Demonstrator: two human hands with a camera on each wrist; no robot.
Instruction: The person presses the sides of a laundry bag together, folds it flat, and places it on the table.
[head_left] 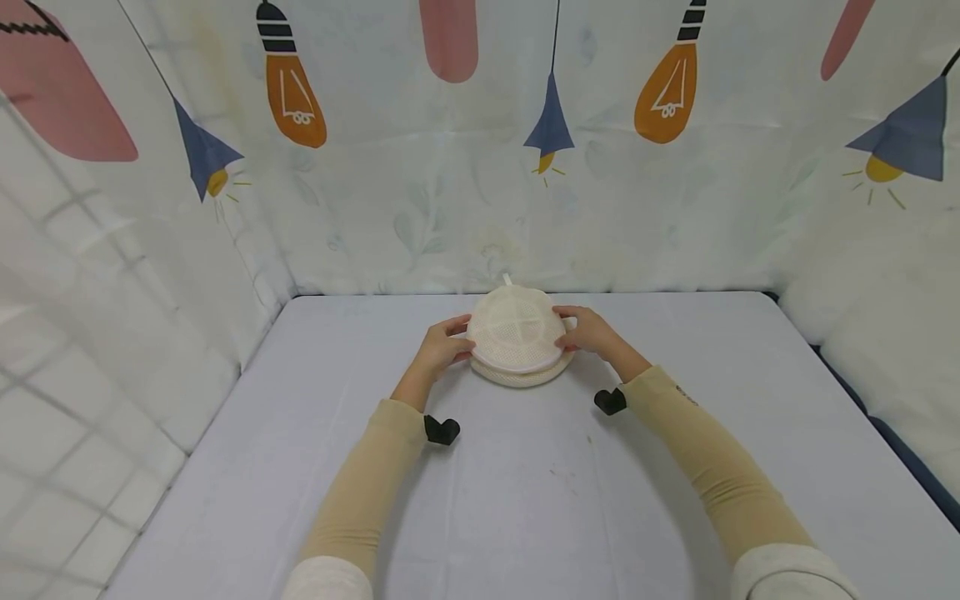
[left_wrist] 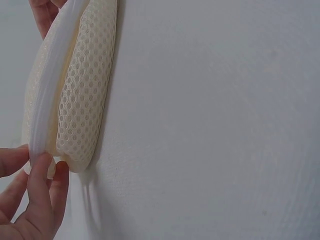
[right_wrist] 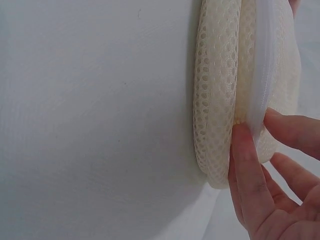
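Observation:
A round cream mesh laundry bag (head_left: 517, 329) sits near the far edge of the table, with a small white loop (head_left: 507, 279) at its far side. A white zipper band (left_wrist: 47, 95) runs around its side, above a padded honeycomb-mesh lower part (right_wrist: 215, 90). My left hand (head_left: 442, 346) pinches the bag's left edge at the band between thumb and fingers. On the opposite edge, my right hand (head_left: 592, 333) pinches the band the same way, its fingertips tucked between the band and the lower mesh. The bag's underside is hidden.
A pale cloth covers the table (head_left: 517, 500). Behind it hangs a white curtain (head_left: 465, 192) printed with lamps and bulbs, and more curtain stands along the left and right sides. Black heart-shaped pieces (head_left: 442, 431) show at both wrists.

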